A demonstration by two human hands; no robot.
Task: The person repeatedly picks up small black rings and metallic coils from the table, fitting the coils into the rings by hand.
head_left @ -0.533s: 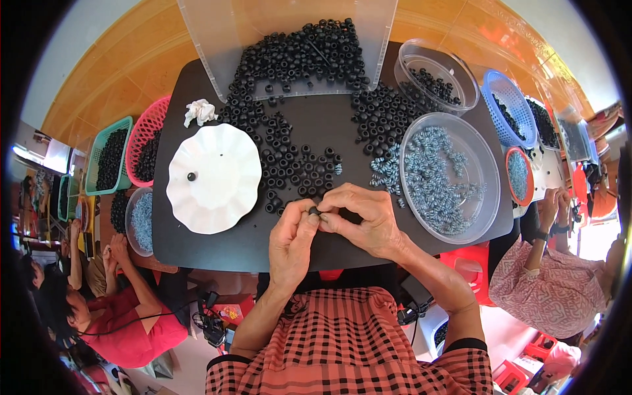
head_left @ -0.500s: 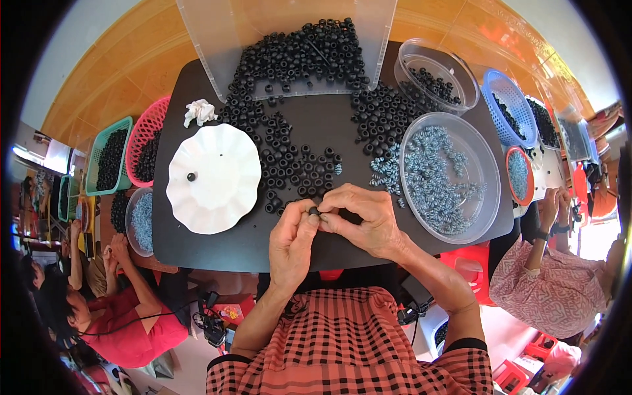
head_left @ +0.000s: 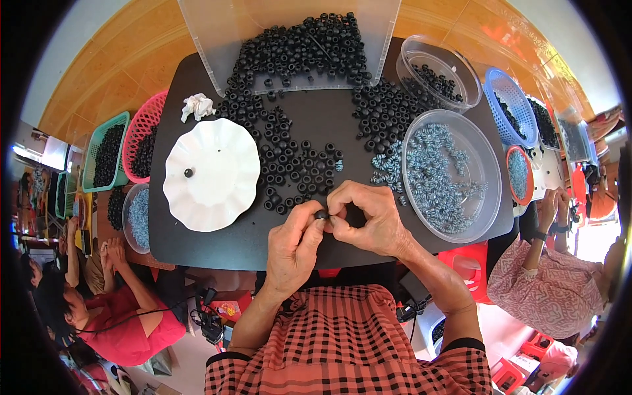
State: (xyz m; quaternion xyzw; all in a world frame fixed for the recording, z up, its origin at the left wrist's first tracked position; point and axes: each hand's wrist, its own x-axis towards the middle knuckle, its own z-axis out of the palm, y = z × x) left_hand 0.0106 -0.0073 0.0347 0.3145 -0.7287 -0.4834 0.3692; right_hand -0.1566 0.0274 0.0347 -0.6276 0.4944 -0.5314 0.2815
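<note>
A small black round cap (head_left: pixel 321 214) is pinched between the thumb and fingertips of my left hand (head_left: pixel 291 253), above the table's near edge. Right up against it, the thumb and forefinger of my right hand (head_left: pixel 374 224) press together; anything between them is too small or hidden to make out. Just beyond my hands lies a loose spread of the same black caps with holes (head_left: pixel 299 164). To the left, a white scalloped plate (head_left: pixel 224 184) carries a single black cap (head_left: pixel 189 173). On the right, small bluish coil springs (head_left: pixel 434 164) fill part of a clear round tub (head_left: pixel 488 204).
A clear bin (head_left: pixel 217 59) on its side spills black caps at the far edge. Behind the spring tub stands another clear tub (head_left: pixel 428 49), with a blue basket (head_left: pixel 510 108) beside it. Crumpled tissue (head_left: pixel 197 107) lies beyond the plate. People sit at both sides.
Both hands have shifted slightly to the right, and the right fingertips have drawn a little off the black cap, which now shows more. The left hand keeps its pinch.
</note>
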